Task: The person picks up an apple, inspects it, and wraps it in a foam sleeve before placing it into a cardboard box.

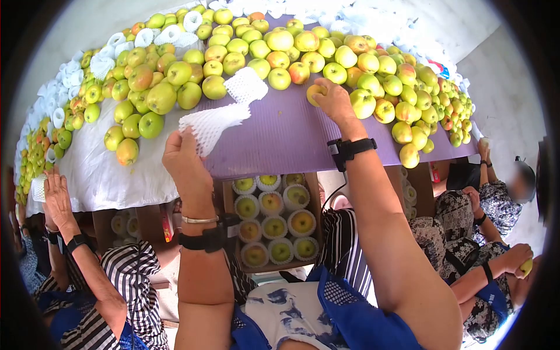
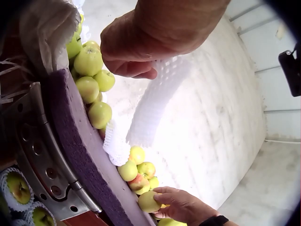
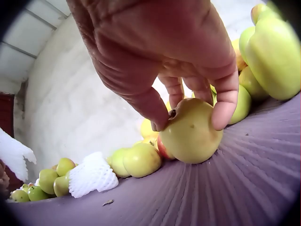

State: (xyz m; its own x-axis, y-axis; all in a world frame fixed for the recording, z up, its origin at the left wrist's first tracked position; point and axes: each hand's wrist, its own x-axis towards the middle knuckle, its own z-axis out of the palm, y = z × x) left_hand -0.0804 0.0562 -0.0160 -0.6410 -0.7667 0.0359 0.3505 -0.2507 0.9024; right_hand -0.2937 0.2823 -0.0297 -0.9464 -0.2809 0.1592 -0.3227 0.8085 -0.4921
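Observation:
My left hand [image 1: 188, 166] pinches one end of a white foam net sleeve [image 1: 213, 125], which stretches out flat above the purple table surface [image 1: 280, 125]. In the left wrist view the same sleeve hangs down from the fingertips. Another foam net [image 1: 246, 86] lies just beyond it, against the apples. On the right, my right hand [image 1: 338, 105] grips a yellow-green apple [image 3: 193, 132] at the front of the pile. Its thumb and fingers curl round the apple from above, while the apple's underside is at the ribbed purple surface.
Heaped apples [image 1: 280, 41] spread along the table's far side. Below the table edge, a cardboard box [image 1: 279, 268] holds rows of apples in foam nets. A white cloth [image 1: 157, 181] covers the table's left part. Other people work close by on both sides, one hand [image 1: 56, 192] at left.

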